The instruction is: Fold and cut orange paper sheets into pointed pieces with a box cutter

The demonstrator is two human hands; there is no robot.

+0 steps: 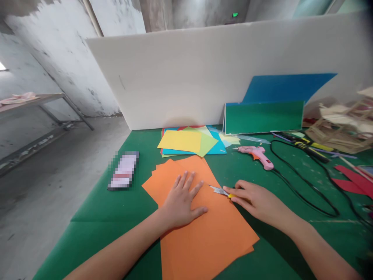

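Note:
Sheets of orange paper [204, 241] lie overlapping on the green tabletop, turned at different angles. My left hand [183, 202] rests flat on them with its fingers spread. At the right edge of the sheets, my right hand [253, 198] pinches a craft knife [220, 190] with a silver blade and a bit of yellow handle showing. Its blade lies over the orange paper, pointing left toward my left fingers. The fingers cover most of the handle.
Beyond the orange sheets lies a stack of coloured paper [180, 140]. A phone [124, 171] is at left. On the right are a pink glue gun [258, 154] with a black cord, pliers [311, 149], red pieces [354, 181] and a wooden model [344, 124]. A white board [175, 77] stands behind.

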